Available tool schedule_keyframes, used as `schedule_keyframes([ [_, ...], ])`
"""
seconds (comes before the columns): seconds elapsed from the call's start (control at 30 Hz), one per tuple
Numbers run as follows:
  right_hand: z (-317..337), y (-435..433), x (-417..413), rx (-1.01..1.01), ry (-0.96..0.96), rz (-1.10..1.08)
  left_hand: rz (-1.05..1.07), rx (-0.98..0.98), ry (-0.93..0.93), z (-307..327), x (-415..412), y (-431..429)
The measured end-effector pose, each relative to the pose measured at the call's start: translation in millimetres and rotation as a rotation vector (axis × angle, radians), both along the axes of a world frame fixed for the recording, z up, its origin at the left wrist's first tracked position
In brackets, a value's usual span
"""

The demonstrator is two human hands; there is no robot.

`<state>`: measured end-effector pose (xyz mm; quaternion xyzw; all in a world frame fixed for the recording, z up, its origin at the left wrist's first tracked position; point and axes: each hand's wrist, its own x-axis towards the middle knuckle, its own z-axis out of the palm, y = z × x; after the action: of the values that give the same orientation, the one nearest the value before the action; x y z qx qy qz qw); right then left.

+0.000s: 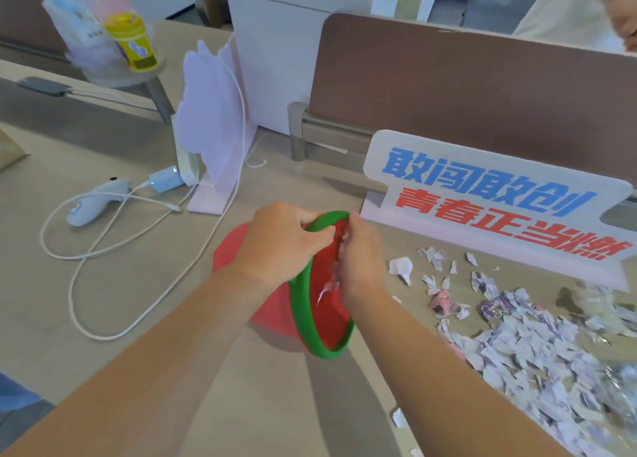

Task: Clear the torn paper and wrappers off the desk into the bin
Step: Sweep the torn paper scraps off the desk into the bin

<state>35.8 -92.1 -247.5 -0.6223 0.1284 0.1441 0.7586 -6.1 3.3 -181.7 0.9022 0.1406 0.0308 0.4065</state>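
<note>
A red bin with a green rim (303, 318) lies tilted on the desk, its mouth facing right. My left hand (279, 239) grips the rim at its top. My right hand (358, 256) is blurred at the bin's mouth, with white paper scraps (336, 274) at its fingers inside the opening. A wide heap of torn paper (537, 360) covers the desk to the right. Pink and purple wrappers (444, 301) lie among the scraps near the heap's upper edge.
A white sign with blue and red characters (496, 194) stands behind the scraps. A white cable (103, 250), a charger and a grey handheld device (93, 201) lie at the left. A pink flower-shaped stand (213, 125) and a brown divider (482, 88) are behind.
</note>
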Motion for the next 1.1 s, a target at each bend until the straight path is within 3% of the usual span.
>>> schedule_keyframes([
  [0.07, -13.2, 5.6, -9.6, -0.020, -0.018, 0.212, 0.014, -0.012, -0.006, 1.7, 1.6, -1.4],
  [0.13, -16.9, -1.6, -18.5, -0.253, -0.177, 0.387, 0.008, 0.015, -0.011, 1.6, 2.8, -0.2],
  [0.27, -20.4, -39.6, -28.3, -0.397, -0.464, 0.286, -0.005, 0.056, -0.007, 0.8, 5.1, 2.4],
  [0.43, -60.9, -109.8, 15.3, -0.830, -0.330, -0.013, -0.014, 0.061, 0.016, -0.8, 8.2, 6.6],
  [0.57, -87.3, -147.1, 54.0, -1.074, -0.160, 0.120, -0.023, 0.062, 0.045, -1.6, 15.7, 6.0],
  [0.83, -105.6, -87.4, 46.5, -1.342, -0.478, 0.748, 0.007, 0.053, 0.068, -1.2, 20.9, 10.3],
  [1.1, -98.2, -118.0, -13.2, -1.349, -0.535, 0.887, 0.018, 0.021, 0.057, 0.1, 10.1, 17.5],
])
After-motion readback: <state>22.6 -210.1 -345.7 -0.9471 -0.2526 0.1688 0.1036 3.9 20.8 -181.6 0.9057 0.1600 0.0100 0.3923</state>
